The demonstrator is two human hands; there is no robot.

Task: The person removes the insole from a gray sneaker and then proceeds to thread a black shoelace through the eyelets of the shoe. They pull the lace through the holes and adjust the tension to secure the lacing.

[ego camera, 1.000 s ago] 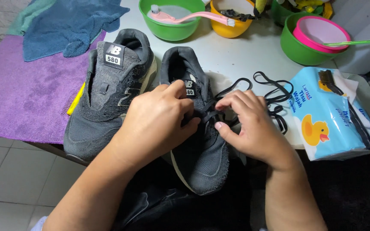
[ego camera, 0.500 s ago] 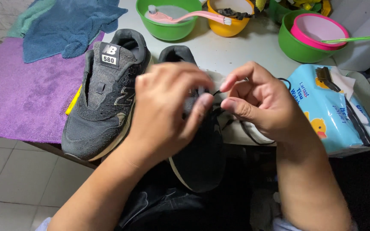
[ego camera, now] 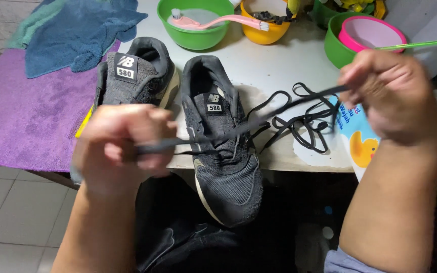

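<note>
Two dark grey sneakers stand side by side on a white table (ego camera: 274, 65). The right sneaker (ego camera: 223, 151) juts over the table's front edge. A black shoelace (ego camera: 259, 124) runs through its eyelets and is stretched taut between both hands. My left hand (ego camera: 122, 146) grips one end low at the left, in front of the left sneaker (ego camera: 135, 76). My right hand (ego camera: 390, 96) grips the other end, raised at the right. A loose tangle of black lace (ego camera: 304, 121) lies on the table between the shoe and my right hand.
A purple towel (ego camera: 21, 116) and a blue cloth (ego camera: 77, 30) lie at the left. Green bowl (ego camera: 195, 23) with a pink brush, a yellow bowl (ego camera: 264, 25) and a green-and-pink bowl (ego camera: 370, 35) line the back. A blue wipes pack (ego camera: 360, 146) sits at the right.
Both hands were together over the right sneaker's laces; they have pulled apart, left hand down-left and right hand up-right, drawing the lace tight across the shoe.
</note>
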